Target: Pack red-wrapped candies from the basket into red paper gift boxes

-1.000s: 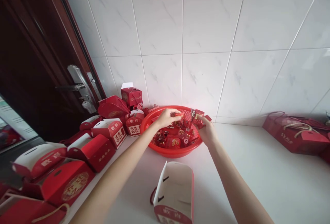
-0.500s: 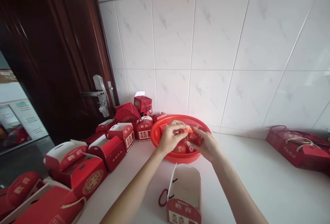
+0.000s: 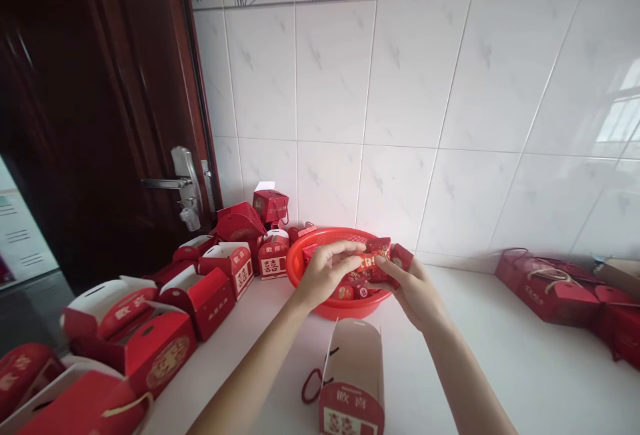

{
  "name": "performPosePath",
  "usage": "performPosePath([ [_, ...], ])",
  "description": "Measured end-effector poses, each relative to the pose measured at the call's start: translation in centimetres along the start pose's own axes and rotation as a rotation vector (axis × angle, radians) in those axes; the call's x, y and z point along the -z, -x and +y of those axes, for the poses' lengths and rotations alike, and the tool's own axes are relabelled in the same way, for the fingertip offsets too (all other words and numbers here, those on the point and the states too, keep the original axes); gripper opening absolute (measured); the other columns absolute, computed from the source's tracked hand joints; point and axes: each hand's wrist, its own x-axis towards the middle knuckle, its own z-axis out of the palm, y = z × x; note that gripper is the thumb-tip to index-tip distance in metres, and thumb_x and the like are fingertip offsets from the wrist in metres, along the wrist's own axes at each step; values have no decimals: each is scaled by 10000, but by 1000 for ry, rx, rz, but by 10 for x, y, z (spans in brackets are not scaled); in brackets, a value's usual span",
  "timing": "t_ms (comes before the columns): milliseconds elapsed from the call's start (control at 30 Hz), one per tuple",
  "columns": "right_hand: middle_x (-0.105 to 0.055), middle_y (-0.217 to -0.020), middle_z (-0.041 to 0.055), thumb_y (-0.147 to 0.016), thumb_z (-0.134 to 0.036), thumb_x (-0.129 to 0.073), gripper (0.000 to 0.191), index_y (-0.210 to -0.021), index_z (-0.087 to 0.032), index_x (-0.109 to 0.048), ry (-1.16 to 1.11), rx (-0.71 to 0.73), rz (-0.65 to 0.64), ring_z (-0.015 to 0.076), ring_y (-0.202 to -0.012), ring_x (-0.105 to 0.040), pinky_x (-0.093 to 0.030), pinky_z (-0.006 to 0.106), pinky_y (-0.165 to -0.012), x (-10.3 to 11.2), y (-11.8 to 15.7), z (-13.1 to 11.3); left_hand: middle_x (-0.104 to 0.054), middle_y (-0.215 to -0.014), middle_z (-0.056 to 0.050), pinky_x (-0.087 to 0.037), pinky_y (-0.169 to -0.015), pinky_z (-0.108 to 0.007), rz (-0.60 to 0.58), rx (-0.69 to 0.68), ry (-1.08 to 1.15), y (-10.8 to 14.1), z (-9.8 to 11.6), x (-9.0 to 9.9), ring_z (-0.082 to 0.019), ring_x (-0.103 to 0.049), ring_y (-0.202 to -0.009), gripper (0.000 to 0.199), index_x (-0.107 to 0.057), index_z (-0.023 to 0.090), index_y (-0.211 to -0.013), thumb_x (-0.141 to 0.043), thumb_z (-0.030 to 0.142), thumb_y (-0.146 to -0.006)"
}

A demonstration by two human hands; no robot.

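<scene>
Above the red plastic basket point(image 3: 300, 273), both hands meet around red wrapped packets. My left hand point(image 3: 325, 271) pinches the left end of a shiny red packet point(image 3: 370, 262) with gold lettering. My right hand point(image 3: 413, 288) is closed on red packets, its thumb on the lettered one and another wrapper end sticking up beside the fingers. More red packets point(image 3: 350, 291) lie in the basket below. Nearer to me, between my forearms, an open red box point(image 3: 352, 381) with a white inside and a dark red cord stands on the white surface.
Many red boxes point(image 3: 200, 298), several of them open, crowd the left side up to the wall. More red boxes point(image 3: 550, 288) lie at the right by the tiled wall. A dark door point(image 3: 115, 88) with a metal handle stands at the left.
The view has shifted a little. My hands have lifted the red packets slightly, and more of them now shows between the fingers. My right hand has closed round the packets.
</scene>
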Motion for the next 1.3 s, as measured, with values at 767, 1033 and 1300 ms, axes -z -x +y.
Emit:
performPosePath([
  [767, -740, -1015, 66, -792, -426, -801, 304, -981, -210, -704, 57, -31, -47, 232, -888, -710, -615, 336, -698, 0, 1, -1, -698, -924, -29, -572, -789, -291, -69, -73, -145, 12, -1, -2, -161, -681, -865, 243, -624, 195, -1102, -651, 338, -908],
  [1033, -746, -1005, 58, -803, -419, -790, 300, -1005, -215, -701, 58, -45, -70, 225, -874, -719, -615, 337, -714, -1, 2, -5, -681, -927, -22, -575, -844, -287, -19, -141, -167, 14, -3, -4, -153, -676, -901, 222, -638, 208, -1104, -653, 330, -919],
  [1300, -756, -964, 65, -796, -441, -798, 315, -992, -207, -723, 68, -13, -73, 238, -880, -721, -626, 363, -724, 0, 2, -3, -688, -887, -11, -577, -809, -266, 9, -219, -172, 16, 0, -7, -139, -675, -857, 196, -653, 209, -1091, -668, 283, -911],
])
